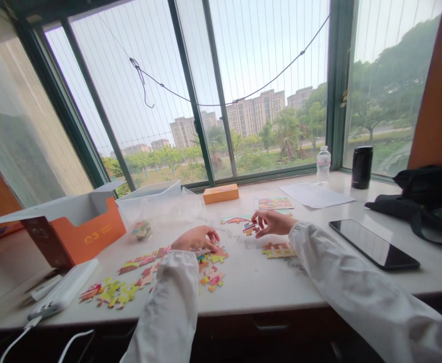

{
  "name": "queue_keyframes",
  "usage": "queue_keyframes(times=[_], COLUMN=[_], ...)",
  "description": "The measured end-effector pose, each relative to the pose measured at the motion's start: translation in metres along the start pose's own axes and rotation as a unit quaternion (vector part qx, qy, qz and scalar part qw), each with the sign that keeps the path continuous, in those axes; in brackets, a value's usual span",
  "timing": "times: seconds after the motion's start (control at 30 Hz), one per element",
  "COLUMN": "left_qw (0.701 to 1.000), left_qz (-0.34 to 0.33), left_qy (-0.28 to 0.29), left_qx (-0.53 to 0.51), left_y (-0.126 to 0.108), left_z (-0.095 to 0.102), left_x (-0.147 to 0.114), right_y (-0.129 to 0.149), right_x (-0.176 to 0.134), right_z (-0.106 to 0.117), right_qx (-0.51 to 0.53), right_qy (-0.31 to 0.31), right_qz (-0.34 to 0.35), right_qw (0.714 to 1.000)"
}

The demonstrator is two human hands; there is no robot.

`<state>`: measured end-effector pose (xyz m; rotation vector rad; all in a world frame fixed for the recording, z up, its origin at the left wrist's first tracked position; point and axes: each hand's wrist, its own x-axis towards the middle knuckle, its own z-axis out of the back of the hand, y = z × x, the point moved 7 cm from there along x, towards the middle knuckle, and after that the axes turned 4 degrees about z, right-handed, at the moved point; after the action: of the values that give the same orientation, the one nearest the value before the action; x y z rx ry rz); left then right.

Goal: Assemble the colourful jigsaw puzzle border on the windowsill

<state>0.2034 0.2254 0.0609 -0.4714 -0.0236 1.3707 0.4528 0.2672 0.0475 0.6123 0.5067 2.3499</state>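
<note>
many puzzle pieces [117,293] lie toward the front left corner of the worktop [243,292]. the left hand [195,238] curls its fingers over some, grip unclear; the right hand [274,222], fingers slightly parted, pinches a puzzle section [248,229] nearer the rear edge.

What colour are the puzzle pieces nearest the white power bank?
Those puzzle pieces are mostly yellow-green, with red at the left end, seen in the head view.

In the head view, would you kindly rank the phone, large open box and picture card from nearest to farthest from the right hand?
1. Picture card, just beyond the right hand.
2. Phone, to its right.
3. Large open box, far left.
</note>
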Motion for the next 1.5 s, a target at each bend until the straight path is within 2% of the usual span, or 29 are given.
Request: queue_keyframes(times=[0.1, 0.2, 0.27, 0.33, 0.4, 0.53, 0.63, 0.73, 0.87, 0.97, 1.07, 1.17, 1.23, 1.3, 1.37, 1.5], left_qw=[0.998, 0.988, 0.983, 0.985, 0.992, 0.999, 0.998, 0.995, 0.986, 0.969, 0.931, 0.879, 0.846, 0.824, 0.812, 0.804], left_qz=[0.008, 0.052, 0.086, 0.099, 0.078, -0.006, -0.034, -0.069, -0.091, -0.03, 0.095, 0.237, 0.3, 0.332, 0.339, 0.313], left_qy=[-0.049, -0.117, -0.129, -0.114, -0.089, -0.037, -0.019, -0.046, -0.128, -0.244, -0.351, -0.412, -0.439, -0.457, -0.475, -0.505], left_qx=[0.036, 0.082, 0.097, 0.083, 0.046, -0.034, -0.055, -0.059, -0.054, -0.013, 0.023, 0.027, 0.031, 0.031, 0.023, 0.015], left_y=[-0.014, -0.026, -0.027, -0.023, -0.019, -0.015, -0.015, -0.02, -0.017, 0.007, 0.052, 0.11, 0.141, 0.163, 0.175, 0.176], left_z=[0.003, 0.005, 0.001, -0.004, -0.009, -0.014, -0.016, -0.013, -0.005, 0.008, 0.022, 0.029, 0.031, 0.03, 0.027, 0.021], left_x=[-0.011, -0.025, -0.031, -0.032, -0.03, -0.03, -0.035, -0.043, -0.059, -0.08, -0.11, -0.142, -0.16, -0.174, -0.182, -0.184], right_y=[0.004, 0.005, 0.005, 0.006, 0.006, 0.005, 0.005, 0.006, 0.002, -0.003, -0.003, 0.0, 0.002, 0.003, 0.001, -0.006], right_x=[0.002, 0.003, 0.004, 0.004, 0.004, 0.004, 0.004, 0.004, 0.003, 0.004, 0.005, 0.007, 0.007, 0.006, 0.005, 0.0], right_z=[-0.002, -0.003, -0.004, -0.005, -0.007, -0.011, -0.011, -0.011, -0.015, -0.019, -0.018, -0.013, -0.01, -0.008, -0.009, -0.01], right_qx=[-0.003, -0.006, -0.007, -0.01, -0.012, -0.013, -0.012, -0.007, 0.002, 0.001, -0.014, -0.042, -0.063, -0.082, -0.098, -0.118], right_qy=[-0.002, 0.001, 0.003, 0.004, 0.005, 0.012, 0.011, 0.011, 0.015, 0.006, -0.017, -0.057, -0.081, -0.095, -0.099, -0.104], right_qz=[0.008, 0.011, 0.013, 0.014, 0.015, 0.019, 0.023, 0.026, 0.023, 0.023, 0.017, -0.003, -0.016, -0.024, -0.031, -0.04], right_qw=[1.0, 1.0, 1.0, 1.0, 1.0, 1.0, 1.0, 1.0, 1.0, 1.0, 1.0, 0.997, 0.995, 0.992, 0.99, 0.987])
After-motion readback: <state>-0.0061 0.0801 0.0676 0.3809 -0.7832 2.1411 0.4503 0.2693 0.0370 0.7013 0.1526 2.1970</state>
